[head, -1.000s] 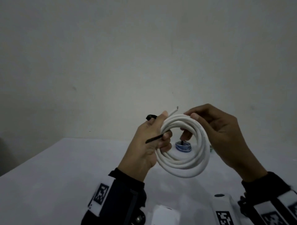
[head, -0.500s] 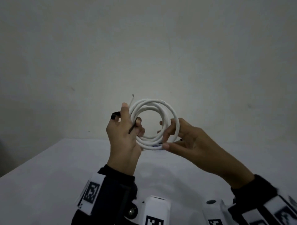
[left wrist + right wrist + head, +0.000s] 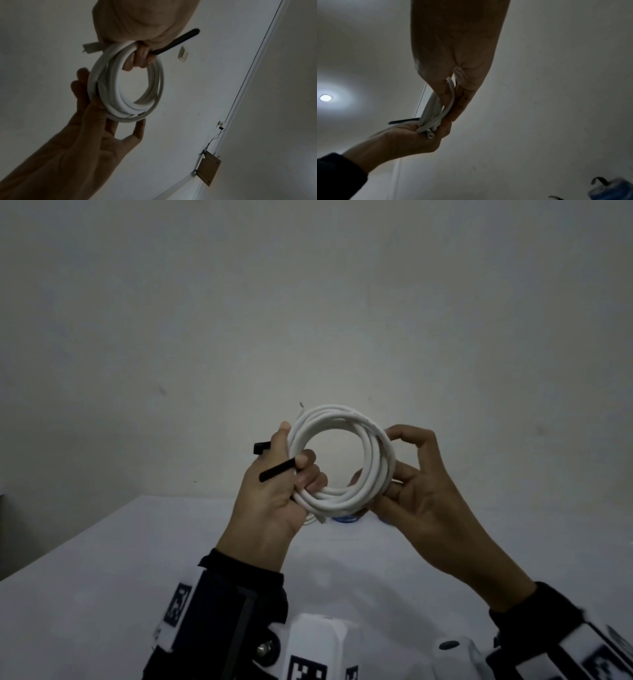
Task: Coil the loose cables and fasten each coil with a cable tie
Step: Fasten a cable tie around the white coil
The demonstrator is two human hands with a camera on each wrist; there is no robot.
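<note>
Now the white cable coil (image 3: 342, 460) is squared up between both hands, raised above the table (image 3: 102, 559).
Since half a second ago the right hand (image 3: 414, 487) has slid up its side, pinching the loops; the left hand (image 3: 274, 487) grips coil and unfastened black cable tie (image 3: 275, 470) — tying comes next. No legible writing — only coded wrist markers.

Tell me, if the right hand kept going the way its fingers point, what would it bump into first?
The right hand already holds the white cable coil and points leftward across it. Going on, it would probably push the coil and meet the left hand, which holds the other side with the black cable tie. Depth is uncertain.
</note>
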